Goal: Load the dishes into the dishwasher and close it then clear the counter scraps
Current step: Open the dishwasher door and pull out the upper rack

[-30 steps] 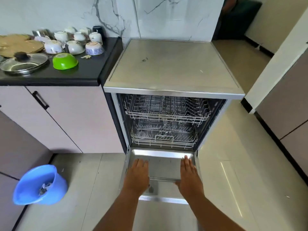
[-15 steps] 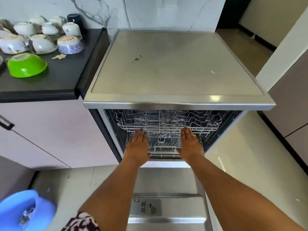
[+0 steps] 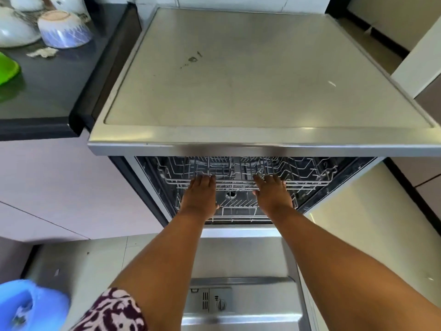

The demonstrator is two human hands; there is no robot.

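Note:
The dishwasher [image 3: 238,80] stands open, its door [image 3: 241,259] folded down flat beneath my arms. My left hand [image 3: 200,194] and right hand [image 3: 273,194] reach inside side by side, and their fingers curl over the front rail of the empty upper rack [image 3: 310,181]. The lower rack [image 3: 238,211] below them also holds nothing. On the black counter [image 3: 59,91] at the left sit an upturned blue-patterned bowl [image 3: 63,29], a white bowl [image 3: 14,32] and a green bowl [image 3: 7,68]. A small pale scrap [image 3: 41,53] lies between them.
A blue bucket [image 3: 28,306] stands on the floor at lower left, beside the open door. Pale cabinet fronts [image 3: 59,187] run under the counter. Tiled floor shows to the right of the dishwasher, bounded by a cabinet at the right edge.
My hands rose from the lowered door to the upper rack and now close on its front rail. I have moved closer, so the counter slid left and partly out of view.

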